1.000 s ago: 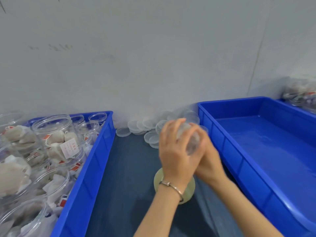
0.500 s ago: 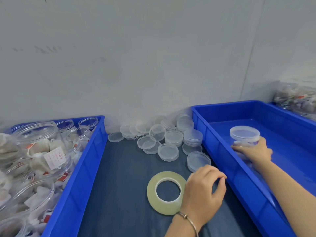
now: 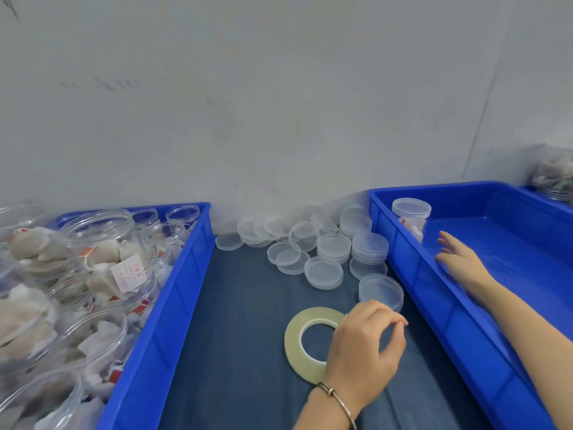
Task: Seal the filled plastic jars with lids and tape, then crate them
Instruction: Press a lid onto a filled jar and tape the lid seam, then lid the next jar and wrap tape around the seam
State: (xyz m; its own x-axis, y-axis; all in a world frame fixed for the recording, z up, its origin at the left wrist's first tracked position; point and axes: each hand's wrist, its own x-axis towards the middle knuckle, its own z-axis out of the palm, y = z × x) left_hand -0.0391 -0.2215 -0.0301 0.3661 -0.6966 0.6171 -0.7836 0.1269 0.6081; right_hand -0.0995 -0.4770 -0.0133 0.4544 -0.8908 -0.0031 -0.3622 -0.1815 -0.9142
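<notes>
My right hand (image 3: 462, 262) lies inside the right-hand blue crate (image 3: 412, 283), fingers straight and relaxed, holding nothing; the sealed jar (image 3: 410, 220) stands upright in the crate's far left corner, just beyond my fingertips and clear of them. My left hand (image 3: 366, 349) hangs over the dark mat (image 3: 235, 321), fingers loosely curled with thumb and forefinger close together, and I cannot make out anything between them. It partly covers the near right edge of the tape roll (image 3: 305, 342), which lies flat on the mat with its hole facing up, but I cannot tell whether my palm touches it. The loose lids (image 3: 324, 271) are scattered and stacked just beyond the tape, toward the wall, the nearest one just past my left knuckles. The filled open jars (image 3: 99, 243) crowd the left-hand blue crate (image 3: 173, 299), well off to the left of both hands, mouths tipped various ways, the nearer ones lying over on their sides. I judge one jar is crated and the next step is fetching another open jar. That reach goes left across the mat, so my left hand is the nearer one; the right must come out over the crate wall first.
</notes>
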